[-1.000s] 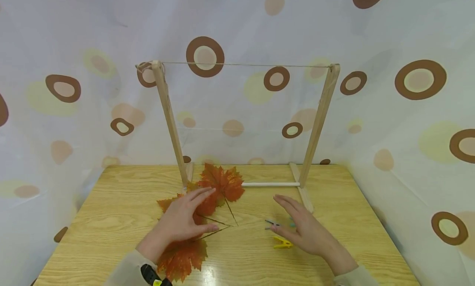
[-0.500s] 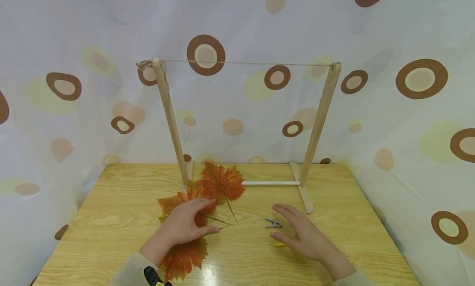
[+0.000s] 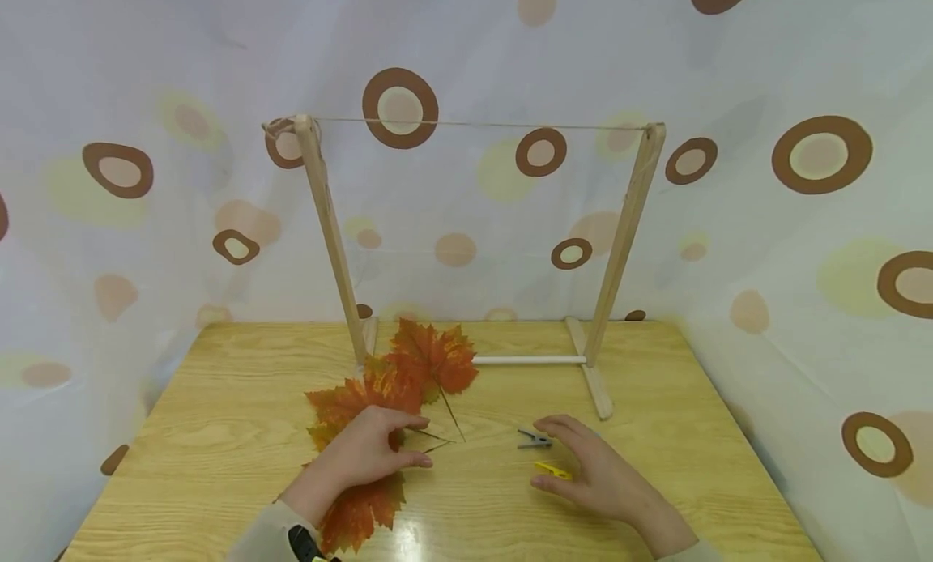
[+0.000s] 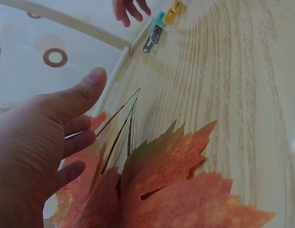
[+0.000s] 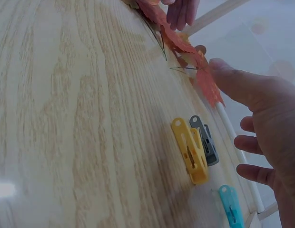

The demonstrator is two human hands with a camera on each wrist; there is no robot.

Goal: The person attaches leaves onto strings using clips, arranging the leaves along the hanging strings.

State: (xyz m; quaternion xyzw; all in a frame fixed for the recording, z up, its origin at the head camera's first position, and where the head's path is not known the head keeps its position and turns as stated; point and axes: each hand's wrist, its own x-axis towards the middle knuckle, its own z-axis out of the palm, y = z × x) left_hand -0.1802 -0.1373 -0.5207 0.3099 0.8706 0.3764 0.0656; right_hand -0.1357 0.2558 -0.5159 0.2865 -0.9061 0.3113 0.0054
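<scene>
My left hand [image 3: 368, 449] hovers over several red-orange artificial maple leaves [image 3: 433, 358], its fingers relaxed and thumb spread apart. Beneath it, in the left wrist view, a broad leaf [image 4: 171, 175] lies on the table, and thin dark stems [image 4: 120, 137] point toward the middle. My right hand [image 3: 601, 477] is held above the clothespins, palm inward, holding nothing. Between its thumb and fingers, in the head view, shows a yellow clothespin [image 3: 554, 470], with a grey clothespin [image 3: 534, 439] just beyond. A teal clothespin [image 5: 231, 206] appears in the right wrist view; the hand mostly hides it from the head.
Behind the hands stands a wooden frame with a left post [image 3: 331, 238] and a right post [image 3: 619, 254]. A string [image 3: 474, 125] runs between their tops, and a white rod [image 3: 530, 359] joins the bases. The wood-grain table [image 3: 240, 384] meets a patterned backdrop [image 3: 466, 189].
Both hands have come slightly nearer the person, staying over the leaves and clothespins. The leaves and clothespins lie where they were.
</scene>
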